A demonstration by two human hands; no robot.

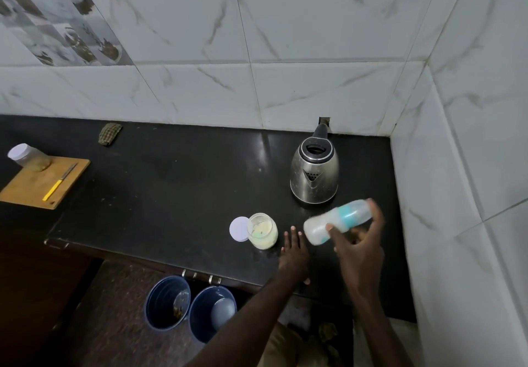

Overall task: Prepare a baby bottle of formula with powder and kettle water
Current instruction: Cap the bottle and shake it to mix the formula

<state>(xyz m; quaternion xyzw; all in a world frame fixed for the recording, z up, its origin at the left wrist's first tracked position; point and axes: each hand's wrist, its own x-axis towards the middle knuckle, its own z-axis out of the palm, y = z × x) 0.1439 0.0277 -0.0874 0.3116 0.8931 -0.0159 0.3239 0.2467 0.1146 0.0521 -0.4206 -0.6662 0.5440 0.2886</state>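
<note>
My right hand (358, 241) grips a baby bottle (337, 221) with a teal ring; the bottle lies almost sideways in the air above the black counter (171, 189) and looks motion-blurred. My left hand (294, 252) rests flat on the counter, fingers spread, just right of an open jar of pale formula powder (262, 231). The jar's white lid (239, 228) lies beside it on the left. A steel electric kettle (314, 172) stands behind the bottle, near the wall corner.
At the far left, a wooden cutting board (37, 186) carries a yellow-handled knife (58, 182) and a white-lidded jar (24, 156). A scrubbing pad (110, 134) lies by the back wall. Two blue buckets (190, 306) stand on the floor below the counter edge.
</note>
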